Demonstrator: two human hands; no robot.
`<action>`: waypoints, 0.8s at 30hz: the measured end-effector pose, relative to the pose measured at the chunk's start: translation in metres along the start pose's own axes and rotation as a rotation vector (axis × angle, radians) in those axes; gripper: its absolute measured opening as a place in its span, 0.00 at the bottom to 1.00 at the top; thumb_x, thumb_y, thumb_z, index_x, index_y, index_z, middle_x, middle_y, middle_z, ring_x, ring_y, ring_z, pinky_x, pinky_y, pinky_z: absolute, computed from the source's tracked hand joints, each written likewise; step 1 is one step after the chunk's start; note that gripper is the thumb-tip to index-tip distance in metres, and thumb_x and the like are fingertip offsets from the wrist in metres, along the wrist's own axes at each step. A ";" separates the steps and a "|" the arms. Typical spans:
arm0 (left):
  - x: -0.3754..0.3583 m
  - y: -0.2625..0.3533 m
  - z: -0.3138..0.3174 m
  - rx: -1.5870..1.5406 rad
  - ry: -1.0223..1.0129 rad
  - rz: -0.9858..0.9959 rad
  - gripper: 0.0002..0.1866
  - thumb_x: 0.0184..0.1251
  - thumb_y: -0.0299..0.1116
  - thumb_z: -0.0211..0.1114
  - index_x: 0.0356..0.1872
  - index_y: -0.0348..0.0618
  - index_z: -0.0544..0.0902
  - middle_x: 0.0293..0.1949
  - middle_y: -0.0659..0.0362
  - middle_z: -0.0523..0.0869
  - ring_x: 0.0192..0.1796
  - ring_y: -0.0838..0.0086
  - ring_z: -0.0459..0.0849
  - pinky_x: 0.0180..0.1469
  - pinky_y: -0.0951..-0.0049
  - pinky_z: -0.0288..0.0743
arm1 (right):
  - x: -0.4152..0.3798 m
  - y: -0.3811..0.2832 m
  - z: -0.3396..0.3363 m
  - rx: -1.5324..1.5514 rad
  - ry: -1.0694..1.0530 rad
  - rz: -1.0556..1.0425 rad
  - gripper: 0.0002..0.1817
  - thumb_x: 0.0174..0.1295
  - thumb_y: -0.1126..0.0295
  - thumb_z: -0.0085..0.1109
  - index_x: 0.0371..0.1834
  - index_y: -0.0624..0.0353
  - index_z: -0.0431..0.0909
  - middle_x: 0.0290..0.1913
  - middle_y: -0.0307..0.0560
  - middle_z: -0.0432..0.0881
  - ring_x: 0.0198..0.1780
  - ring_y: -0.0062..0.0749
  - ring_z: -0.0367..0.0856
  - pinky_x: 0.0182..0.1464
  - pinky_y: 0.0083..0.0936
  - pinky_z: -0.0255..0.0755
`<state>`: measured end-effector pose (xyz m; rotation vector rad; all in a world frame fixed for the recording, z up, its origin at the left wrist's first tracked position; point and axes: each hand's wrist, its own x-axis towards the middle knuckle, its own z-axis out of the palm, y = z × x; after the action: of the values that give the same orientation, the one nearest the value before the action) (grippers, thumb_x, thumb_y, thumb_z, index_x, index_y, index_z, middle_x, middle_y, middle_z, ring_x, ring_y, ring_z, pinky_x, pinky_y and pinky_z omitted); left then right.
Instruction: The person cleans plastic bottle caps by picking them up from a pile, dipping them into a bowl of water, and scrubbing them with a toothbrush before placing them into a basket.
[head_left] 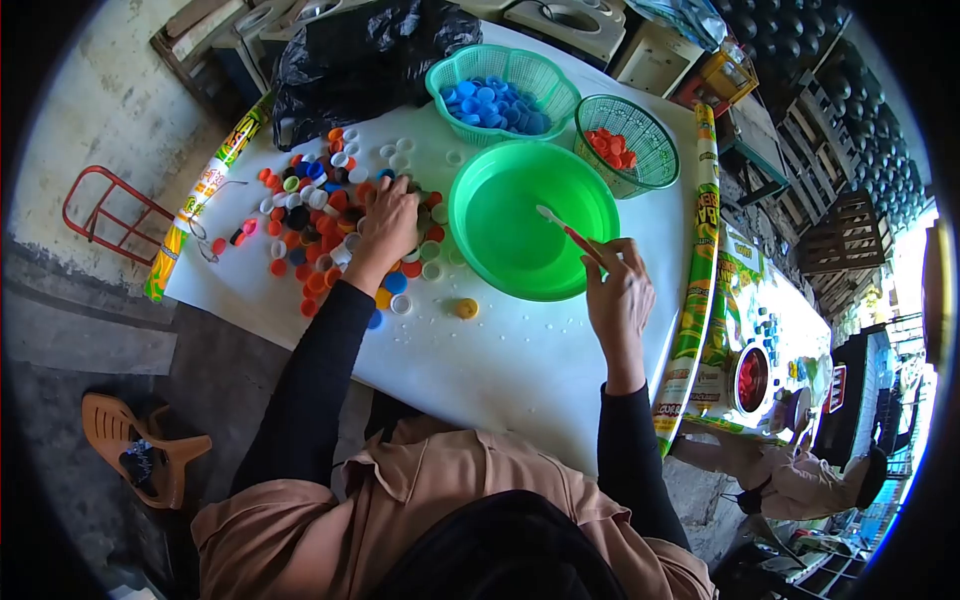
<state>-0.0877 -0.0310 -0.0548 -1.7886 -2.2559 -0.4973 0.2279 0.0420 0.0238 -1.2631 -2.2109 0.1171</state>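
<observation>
My left hand [392,222] reaches over a loose pile of plastic bottle caps [325,240]; its bent fingers are apart and touch the caps, with the fingertips partly hidden. The caps are orange, white, blue, black and other colours. In my right hand [622,288] is a toothbrush [573,236] with a reddish handle, its pale head pointing over the green basin [463,245]. That basin appears to hold shallow liquid. A single yellow cap [466,308] lies apart from the pile, near drops on the white tabletop [480,370].
A teal basket [445,65] of blue caps and a green basket [655,150] of orange-red caps stand behind the basin. A black plastic bag [370,60] lies at the back left. Rolled printed sheeting [697,290] lines the right edge. Another person [800,480] is at the right.
</observation>
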 end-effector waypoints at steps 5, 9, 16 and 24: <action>0.007 0.004 -0.004 -0.049 -0.052 -0.024 0.14 0.52 0.17 0.63 0.42 0.36 0.84 0.52 0.50 0.78 0.59 0.52 0.74 0.61 0.50 0.70 | 0.015 -0.006 0.002 -0.041 -0.053 -0.081 0.08 0.60 0.70 0.69 0.43 0.51 0.90 0.37 0.39 0.83 0.41 0.36 0.84 0.41 0.33 0.76; 0.008 0.007 0.003 -0.030 0.020 -0.005 0.16 0.51 0.17 0.64 0.44 0.37 0.84 0.54 0.51 0.77 0.59 0.54 0.73 0.60 0.52 0.69 | 0.017 -0.005 -0.001 -0.003 -0.226 -0.092 0.07 0.60 0.70 0.68 0.41 0.51 0.89 0.38 0.41 0.83 0.41 0.39 0.84 0.40 0.35 0.77; 0.023 0.003 0.014 -0.022 -0.027 0.032 0.11 0.49 0.17 0.63 0.36 0.36 0.85 0.57 0.50 0.77 0.62 0.53 0.71 0.61 0.51 0.68 | 0.015 -0.004 -0.006 0.020 -0.244 -0.042 0.07 0.61 0.71 0.68 0.41 0.50 0.91 0.37 0.41 0.83 0.40 0.38 0.85 0.39 0.35 0.77; 0.031 -0.002 0.017 -0.025 -0.009 0.069 0.05 0.52 0.17 0.62 0.29 0.36 0.84 0.56 0.52 0.79 0.62 0.54 0.72 0.60 0.51 0.69 | 0.010 -0.009 -0.009 0.107 -0.199 -0.079 0.13 0.61 0.72 0.66 0.47 0.42 0.91 0.37 0.41 0.82 0.39 0.38 0.84 0.39 0.36 0.77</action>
<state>-0.0960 0.0029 -0.0596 -1.8771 -2.1950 -0.5078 0.2220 0.0436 0.0384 -1.1465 -2.3847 0.3393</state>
